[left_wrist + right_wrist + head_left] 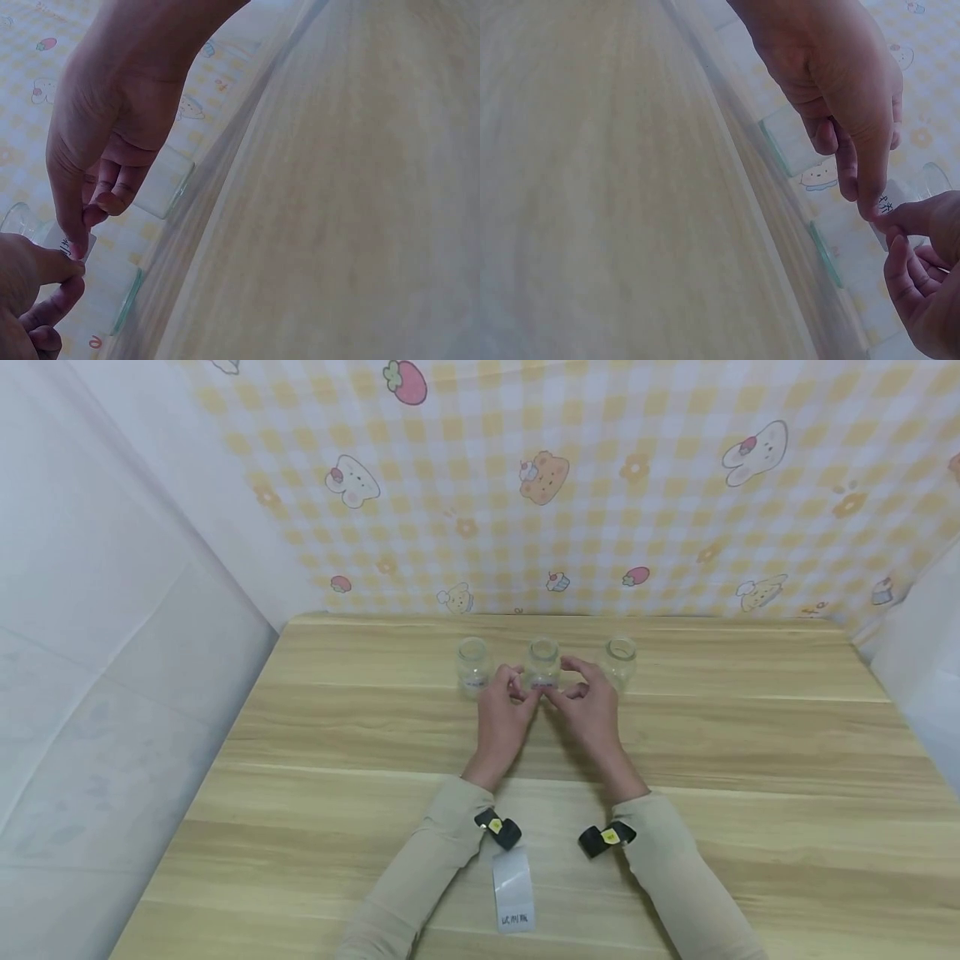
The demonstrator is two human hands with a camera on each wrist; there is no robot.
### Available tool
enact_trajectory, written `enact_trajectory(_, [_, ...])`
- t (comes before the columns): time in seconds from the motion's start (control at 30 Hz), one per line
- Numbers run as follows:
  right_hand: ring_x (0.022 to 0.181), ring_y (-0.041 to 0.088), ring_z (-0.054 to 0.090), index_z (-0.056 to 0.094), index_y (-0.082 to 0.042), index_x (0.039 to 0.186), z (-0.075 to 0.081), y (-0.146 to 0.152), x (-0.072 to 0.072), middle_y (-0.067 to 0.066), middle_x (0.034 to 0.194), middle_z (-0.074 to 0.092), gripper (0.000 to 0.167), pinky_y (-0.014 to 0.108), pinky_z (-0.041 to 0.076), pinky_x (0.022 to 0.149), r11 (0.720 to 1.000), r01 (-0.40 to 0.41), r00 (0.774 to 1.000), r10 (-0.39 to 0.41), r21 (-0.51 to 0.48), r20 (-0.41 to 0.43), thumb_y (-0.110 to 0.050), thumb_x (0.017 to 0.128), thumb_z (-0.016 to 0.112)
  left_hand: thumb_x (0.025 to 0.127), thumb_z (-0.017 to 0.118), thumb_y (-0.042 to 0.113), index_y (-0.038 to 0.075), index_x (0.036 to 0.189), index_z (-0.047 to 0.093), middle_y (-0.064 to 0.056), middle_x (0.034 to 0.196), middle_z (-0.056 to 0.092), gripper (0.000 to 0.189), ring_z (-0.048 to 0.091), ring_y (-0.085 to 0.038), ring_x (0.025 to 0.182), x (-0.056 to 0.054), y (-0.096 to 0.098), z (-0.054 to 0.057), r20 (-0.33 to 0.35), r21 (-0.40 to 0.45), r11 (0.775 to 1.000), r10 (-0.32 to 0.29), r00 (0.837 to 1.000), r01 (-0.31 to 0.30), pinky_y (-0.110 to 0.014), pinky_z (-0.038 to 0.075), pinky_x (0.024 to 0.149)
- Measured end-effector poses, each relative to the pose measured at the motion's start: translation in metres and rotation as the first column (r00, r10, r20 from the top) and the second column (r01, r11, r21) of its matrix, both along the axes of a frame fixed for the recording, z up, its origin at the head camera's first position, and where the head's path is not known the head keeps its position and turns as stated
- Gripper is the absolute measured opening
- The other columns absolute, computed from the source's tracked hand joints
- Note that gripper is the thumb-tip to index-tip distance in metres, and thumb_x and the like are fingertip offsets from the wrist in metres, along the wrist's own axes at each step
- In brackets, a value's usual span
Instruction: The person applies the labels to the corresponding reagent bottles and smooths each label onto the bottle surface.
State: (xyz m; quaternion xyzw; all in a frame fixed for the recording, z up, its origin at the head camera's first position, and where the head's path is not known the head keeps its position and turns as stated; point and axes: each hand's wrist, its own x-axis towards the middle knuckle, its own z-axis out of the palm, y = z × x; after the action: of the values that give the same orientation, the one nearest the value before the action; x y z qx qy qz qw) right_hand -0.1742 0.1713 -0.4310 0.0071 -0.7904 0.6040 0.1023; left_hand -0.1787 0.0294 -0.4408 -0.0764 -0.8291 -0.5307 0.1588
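Note:
Three clear glass jars stand in a row near the table's back edge. My left hand (504,714) and right hand (591,706) meet at the front of the middle jar (543,653). There they hold a small white label (883,204) with dark writing against the glass, thumb tips close together on its lower part. Other fingers of both hands are bent near the jar's sides. The left jar (472,653) bears a written label low on its front. Partly behind my right hand is the right jar (621,652), its lower front hidden in the head view.
A pale strip (513,889) with dark characters at one end lies on the wooden table (315,827), between my forearms. Behind the table hangs a yellow checked cloth (480,485) with cartoon prints. White sheeting (90,652) covers the left side.

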Motion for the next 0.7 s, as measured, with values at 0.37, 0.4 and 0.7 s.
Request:
enact_trajectory(0.37, [0.066, -0.005, 0.061, 0.062, 0.004, 0.135, 0.0003, -0.0001, 0.0005, 0.018, 0.128, 0.063, 0.052, 0.012, 0.047, 0.055, 0.999, 0.024, 1.0, -0.024, 0.026, 0.002, 0.003, 0.086, 0.082, 0.087, 0.081, 0.0, 0.004, 0.08, 0.045, -0.026, 0.121, 0.071, 0.037, 0.076, -0.031, 0.09, -0.0002, 0.0005, -0.0002, 0.0, 0.01, 1.0, 0.001, 1.0, -0.001, -0.029, 0.061, 0.074])
enact_trajectory(0.4, [0.066, -0.004, 0.061, 0.062, 0.004, 0.135, 0.0004, -0.0002, 0.0006, 0.018, 0.128, 0.063, 0.052, 0.012, 0.047, 0.055, 0.999, 0.027, 1.0, -0.027, 0.027, 0.004, 0.003, 0.086, 0.081, 0.087, 0.081, 0.0, 0.004, 0.08, 0.045, -0.026, 0.121, 0.071, 0.037, 0.076, -0.031, 0.091, -0.0001, 0.0004, 0.0, 0.001, 0.01, 1.0, 0.001, 1.0, -0.001, -0.029, 0.061, 0.075])
enact_trajectory(0.7, [0.066, 0.0, 0.059, 0.064, 0.002, 0.134, 0.0007, 0.0005, -0.0014, 0.018, 0.125, 0.062, 0.048, 0.013, 0.046, 0.054, 0.998, 0.038, 0.999, -0.039, 0.049, 0.017, 0.002, 0.088, 0.08, 0.089, 0.08, 0.0, 0.004, 0.08, 0.046, -0.023, 0.122, 0.072, 0.035, 0.074, -0.031, 0.103, -0.0006, -0.0012, 0.0005, -0.003, -0.024, 1.0, -0.008, 1.0, 0.007, -0.033, 0.061, 0.077])
